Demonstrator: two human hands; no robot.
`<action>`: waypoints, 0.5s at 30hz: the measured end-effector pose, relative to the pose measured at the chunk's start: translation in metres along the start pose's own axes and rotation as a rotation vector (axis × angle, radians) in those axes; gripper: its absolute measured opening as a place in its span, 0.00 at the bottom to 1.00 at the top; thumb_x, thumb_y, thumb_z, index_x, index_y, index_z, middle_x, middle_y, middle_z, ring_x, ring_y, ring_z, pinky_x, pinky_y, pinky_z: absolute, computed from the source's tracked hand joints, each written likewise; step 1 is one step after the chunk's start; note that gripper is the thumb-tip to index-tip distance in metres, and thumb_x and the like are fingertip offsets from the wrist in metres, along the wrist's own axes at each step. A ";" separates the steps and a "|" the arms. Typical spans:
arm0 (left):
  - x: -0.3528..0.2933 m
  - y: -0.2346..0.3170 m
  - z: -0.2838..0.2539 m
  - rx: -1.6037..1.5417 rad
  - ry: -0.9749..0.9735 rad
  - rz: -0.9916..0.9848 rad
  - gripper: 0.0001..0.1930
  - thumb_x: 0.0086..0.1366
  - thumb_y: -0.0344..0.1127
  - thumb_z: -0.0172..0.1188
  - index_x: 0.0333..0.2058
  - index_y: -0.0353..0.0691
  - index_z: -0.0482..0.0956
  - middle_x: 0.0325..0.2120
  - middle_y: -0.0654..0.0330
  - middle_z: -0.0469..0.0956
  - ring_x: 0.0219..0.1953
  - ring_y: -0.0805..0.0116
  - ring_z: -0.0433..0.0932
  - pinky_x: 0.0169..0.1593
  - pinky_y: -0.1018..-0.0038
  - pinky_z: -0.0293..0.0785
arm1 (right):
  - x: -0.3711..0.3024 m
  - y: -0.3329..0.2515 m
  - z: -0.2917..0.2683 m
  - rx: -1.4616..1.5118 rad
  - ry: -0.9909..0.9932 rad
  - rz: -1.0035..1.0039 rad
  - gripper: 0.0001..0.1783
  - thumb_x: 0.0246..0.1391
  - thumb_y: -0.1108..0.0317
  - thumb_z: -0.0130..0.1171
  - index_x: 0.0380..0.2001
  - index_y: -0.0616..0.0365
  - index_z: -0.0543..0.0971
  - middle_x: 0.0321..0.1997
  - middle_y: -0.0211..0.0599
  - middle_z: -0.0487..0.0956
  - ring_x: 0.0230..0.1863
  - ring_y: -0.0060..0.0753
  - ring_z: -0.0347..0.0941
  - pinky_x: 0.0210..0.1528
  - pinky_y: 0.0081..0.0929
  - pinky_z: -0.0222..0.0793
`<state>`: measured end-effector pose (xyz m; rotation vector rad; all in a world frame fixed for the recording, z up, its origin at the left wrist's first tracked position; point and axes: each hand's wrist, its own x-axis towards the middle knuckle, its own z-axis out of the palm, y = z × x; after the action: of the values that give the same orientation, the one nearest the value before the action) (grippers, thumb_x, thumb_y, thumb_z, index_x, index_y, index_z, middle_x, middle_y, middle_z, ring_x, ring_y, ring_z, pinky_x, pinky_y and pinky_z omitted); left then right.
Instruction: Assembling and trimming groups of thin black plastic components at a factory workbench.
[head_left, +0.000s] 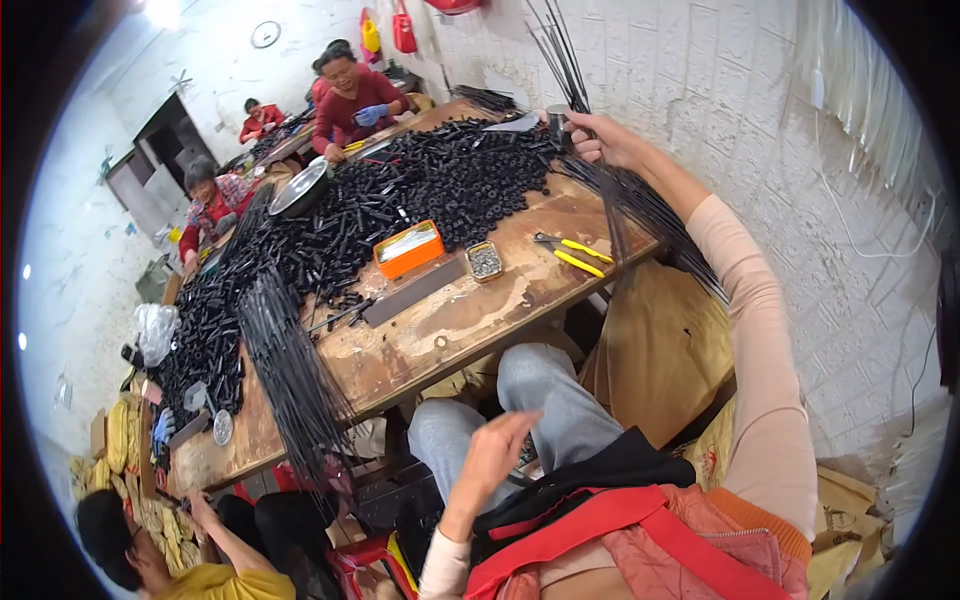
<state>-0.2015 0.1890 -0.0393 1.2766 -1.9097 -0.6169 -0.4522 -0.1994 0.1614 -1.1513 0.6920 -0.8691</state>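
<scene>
Upper frame, right of centre: right hand (597,138) curls at metal mug (557,128), presumably keeping it upright; black rods (566,62) rise above. Lower centre: left hand (493,455) half-open, apparently empty, over lap (575,420).

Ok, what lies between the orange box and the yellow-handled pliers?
In the head view, a small tray of grey bits, then brown tabletop, lies between the orange box and yellow-handled pliers.

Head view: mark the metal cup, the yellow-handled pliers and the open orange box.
Metal cup (558,124): head view, on its side wall.
Yellow-handled pliers (586,250): head view, on the upper handle.
Open orange box (415,262): head view, on its near wall.
</scene>
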 end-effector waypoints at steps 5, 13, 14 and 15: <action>0.072 0.044 -0.064 0.028 0.466 0.061 0.11 0.67 0.30 0.54 0.44 0.34 0.79 0.40 0.56 0.82 0.36 0.65 0.81 0.42 0.71 0.75 | -0.029 0.023 0.115 0.248 -0.155 -0.054 0.20 0.67 0.49 0.44 0.31 0.55 0.66 0.15 0.17 0.52 0.12 0.13 0.45 0.13 0.17 0.41; 0.096 0.082 -0.068 -1.060 0.290 -0.305 0.10 0.71 0.40 0.52 0.45 0.42 0.68 0.19 0.72 0.62 0.15 0.84 0.57 0.18 0.82 0.54 | -0.102 0.075 0.234 -0.124 -0.370 -0.177 0.23 0.66 0.48 0.45 0.40 0.59 0.74 0.23 0.27 0.73 0.18 0.18 0.66 0.19 0.17 0.62; 0.088 0.082 -0.068 -1.021 0.430 -0.300 0.08 0.71 0.40 0.51 0.43 0.44 0.68 0.17 0.75 0.56 0.13 0.87 0.50 0.17 0.84 0.44 | -0.099 0.074 0.231 -0.113 -0.387 -0.179 0.23 0.66 0.48 0.45 0.40 0.59 0.74 0.23 0.27 0.73 0.18 0.18 0.66 0.19 0.17 0.62; 0.079 0.079 -0.075 -1.004 0.459 -0.307 0.08 0.71 0.40 0.51 0.43 0.44 0.68 0.17 0.75 0.56 0.13 0.87 0.50 0.17 0.84 0.44 | -0.097 0.076 0.230 -0.351 -0.471 -0.189 0.23 0.66 0.49 0.47 0.39 0.60 0.76 0.26 0.30 0.77 0.20 0.18 0.69 0.21 0.18 0.65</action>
<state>-0.2043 0.1476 0.0891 0.9048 -0.8061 -1.1290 -0.2923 0.0070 0.1549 -1.6880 0.3544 -0.6072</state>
